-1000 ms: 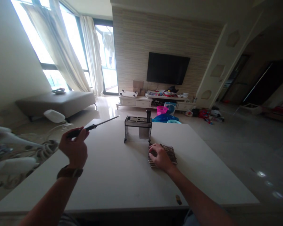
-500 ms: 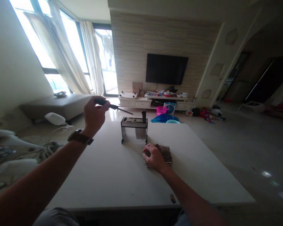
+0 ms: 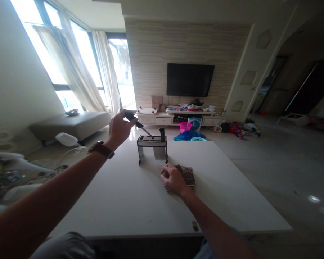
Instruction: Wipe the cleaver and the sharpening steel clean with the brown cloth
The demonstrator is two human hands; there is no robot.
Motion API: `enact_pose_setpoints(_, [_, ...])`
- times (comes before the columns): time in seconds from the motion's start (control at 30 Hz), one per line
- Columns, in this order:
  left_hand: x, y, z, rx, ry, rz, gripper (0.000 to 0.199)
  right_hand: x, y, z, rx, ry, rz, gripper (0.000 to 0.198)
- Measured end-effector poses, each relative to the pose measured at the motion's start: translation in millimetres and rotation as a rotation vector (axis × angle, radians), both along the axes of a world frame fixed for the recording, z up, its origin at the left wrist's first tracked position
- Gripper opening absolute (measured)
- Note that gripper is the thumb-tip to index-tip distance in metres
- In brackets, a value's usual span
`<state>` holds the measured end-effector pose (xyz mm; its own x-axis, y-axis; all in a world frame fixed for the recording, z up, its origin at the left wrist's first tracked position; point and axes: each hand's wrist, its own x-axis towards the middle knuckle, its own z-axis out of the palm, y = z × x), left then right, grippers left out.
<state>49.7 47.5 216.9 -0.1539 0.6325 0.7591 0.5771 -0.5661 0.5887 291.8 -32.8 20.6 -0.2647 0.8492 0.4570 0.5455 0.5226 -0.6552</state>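
Observation:
My left hand [image 3: 120,127] is raised above the far left of the white table [image 3: 129,201] and grips the black handle of a thin knife [image 3: 138,126]. Its blade slants down with the tip at the top of a dark knife rack [image 3: 152,148] standing at the table's far side. One black-handled knife [image 3: 162,134] stands in the rack's right end. My right hand [image 3: 172,178] lies flat on a brown patterned cloth [image 3: 187,175] just in front of the rack. A watch sits on my left wrist.
Behind the table are a TV [image 3: 189,79] on the wall, a low white cabinet [image 3: 162,118] with clutter, and pink and blue baskets [image 3: 185,126] on the floor. A grey bench [image 3: 70,124] and curtained windows are at left. A small dark object [image 3: 194,225] lies near the table's front edge.
My left hand has lifted the knife from low at the left, swung its blade over to point right and down, and brought the tip to the rack's top. My right hand stayed on the cloth.

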Motion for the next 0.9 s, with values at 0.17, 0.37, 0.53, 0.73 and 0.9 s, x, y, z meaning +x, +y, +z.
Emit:
enact_pose_setpoints(0.17, [7,2,2.4,-0.002,0.081,0.058,0.019,0,-3,5,-0.003,-0.004,0.000,0.013])
enact_pose_setpoints(0.37, [9,3,4.9,0.018,0.120,0.085,0.019,1,-6,11,-0.014,-0.013,0.006,0.012])
enact_pose_setpoints(0.53, [11,2,7.0,-0.017,0.148,0.120,0.016,1,-7,11,-0.023,-0.017,0.009,0.011])
enact_pose_setpoints(0.73, [10,5,6.2,-0.005,0.158,0.135,0.017,1,-6,9,-0.026,-0.020,0.009,0.012])
enact_pose_setpoints(0.9, [10,8,5.6,0.007,0.164,0.126,0.019,1,-6,9,-0.019,-0.016,0.013,0.011])
